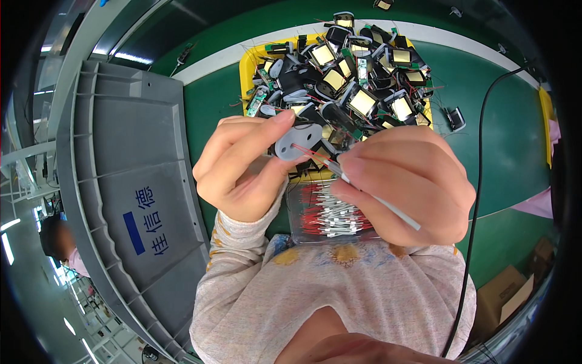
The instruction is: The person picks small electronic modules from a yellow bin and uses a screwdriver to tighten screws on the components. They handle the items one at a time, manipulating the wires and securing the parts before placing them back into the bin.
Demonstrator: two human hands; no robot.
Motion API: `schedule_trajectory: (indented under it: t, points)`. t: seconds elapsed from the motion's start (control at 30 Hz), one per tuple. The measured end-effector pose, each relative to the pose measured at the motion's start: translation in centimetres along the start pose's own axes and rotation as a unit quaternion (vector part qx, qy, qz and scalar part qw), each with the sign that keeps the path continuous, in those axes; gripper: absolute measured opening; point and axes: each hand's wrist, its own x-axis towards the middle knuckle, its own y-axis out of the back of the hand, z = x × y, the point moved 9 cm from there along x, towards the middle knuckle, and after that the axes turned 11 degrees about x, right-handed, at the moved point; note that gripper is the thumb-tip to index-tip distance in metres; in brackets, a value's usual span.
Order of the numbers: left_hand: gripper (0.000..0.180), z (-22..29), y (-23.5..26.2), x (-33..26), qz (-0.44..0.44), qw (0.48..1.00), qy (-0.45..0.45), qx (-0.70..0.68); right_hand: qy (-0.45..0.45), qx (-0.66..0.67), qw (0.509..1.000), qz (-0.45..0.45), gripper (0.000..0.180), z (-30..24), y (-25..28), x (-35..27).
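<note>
Grey oval piece [285, 151]: aloft in left grip [236, 173], pinched at rim
Handling: likely light, stiff; grasp rim
Right grip [412, 182]: pinching slim pale stick [397, 213]
Red wires [310, 151]: probably bendy, fragile

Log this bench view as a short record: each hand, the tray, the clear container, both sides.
Left hand: pinching grey oval piece with holes
Right hand: holding slim pale rod
Between hands: thin red wires
Yellow tray: heaped black-cased parts
Clear container: red-and-white pieces
Left side: large grey crate
Right side: black cable
</note>
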Motion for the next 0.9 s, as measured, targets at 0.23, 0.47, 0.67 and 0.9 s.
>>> schedule_trajectory:
  t: [0.23,0.47,0.67,0.9]
  points:
    - [0.042,-0.37,0.00,-0.11,0.000,1.000,0.017,-0.018,0.021,-0.018,0.998,0.061,0.035,-0.38,-0.22,-0.41]
    - [0.041,-0.86,0.12,-0.45,0.001,0.999,0.042,-0.026,0.019,-0.023,0.995,0.092,0.033,-0.57,-0.10,-0.42]
    - [0.041,-0.70,0.27,-0.34,0.009,1.000,0.016,-0.024,0.028,-0.032,0.996,0.082,0.033,-0.78,-0.31,-0.35]
    - [0.042,-0.61,0.20,-0.25,0.009,1.000,0.012,-0.020,0.021,-0.031,0.996,0.085,0.032,-0.74,-0.17,-0.36]
